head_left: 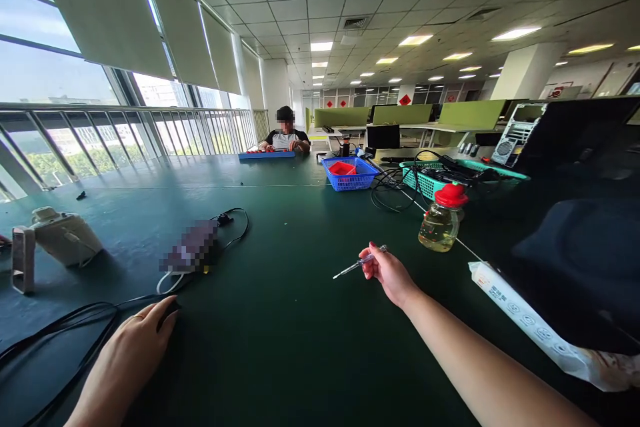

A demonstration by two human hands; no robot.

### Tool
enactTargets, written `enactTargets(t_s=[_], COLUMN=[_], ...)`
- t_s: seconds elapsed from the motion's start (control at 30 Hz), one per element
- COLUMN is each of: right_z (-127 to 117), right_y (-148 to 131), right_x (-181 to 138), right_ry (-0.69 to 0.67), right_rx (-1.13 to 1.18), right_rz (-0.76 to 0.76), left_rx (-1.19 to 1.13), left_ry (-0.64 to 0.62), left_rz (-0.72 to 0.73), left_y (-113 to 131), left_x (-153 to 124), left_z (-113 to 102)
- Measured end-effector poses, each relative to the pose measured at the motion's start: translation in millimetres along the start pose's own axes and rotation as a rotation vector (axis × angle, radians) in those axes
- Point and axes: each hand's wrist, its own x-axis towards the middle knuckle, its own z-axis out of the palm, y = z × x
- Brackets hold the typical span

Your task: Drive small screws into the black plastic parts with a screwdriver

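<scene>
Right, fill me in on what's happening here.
The right hand holds a slim clear-handled screwdriver over the dark green tabletop, its tip pointing left. The left hand rests by black cables, over a small dark object too hidden to identify. A clear jar with a red lid stands farther right; another person sits behind a blue tray.

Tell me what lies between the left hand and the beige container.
In the head view, black cables cross the dark green tabletop between the left hand and the beige container.
</scene>
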Motion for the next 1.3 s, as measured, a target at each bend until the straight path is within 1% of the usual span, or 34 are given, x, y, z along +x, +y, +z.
enactTargets(t_s=[0.17,0.3,0.5,0.73,0.97,1.13,1.2,1.3], right_z=[-0.1,0.0,-0.4,-1.4,-1.5,-0.8,-1.0,-1.4], right_y=[0.2,0.3,-0.1,2.0,1.4,0.8,0.7,0.6], right_x=[-0.3,-0.8,-1.3,0.3,0.3,-0.3,-0.7,-1.2], right_ry=[0.004,0.013,0.001,-0.004,0.001,0.005,0.007,0.000], right_rx=[-0.007,-0.016,-0.019,-0.035,-0.022,-0.021,-0.022,-0.034], right_rz=[0.010,0.005,-0.002,-0.011,0.001,-0.001,-0.001,-0.007], left_rx=[-0.018,-0.033,-0.032,-0.051,-0.064,-0.054,-0.051,-0.045], left_ry=[-0.033,-0.007,-0.067,-0.014,-0.039,-0.139,-0.130,-0.071], left_rz=[0.015,0.060,0.048,0.033,0.027,-0.054,-0.080,-0.085], left_y=[-0.2,1.7,4.3,7.7,8.2,14.0,14.7,13.2], left_x=[1.9,2.2,0.3,-0.4,-0.5,-2.3,-2.3,-1.9], left_z=[3.6,4.1,4.6,0.5,-1.7,-12.6,-15.1,-14.0])
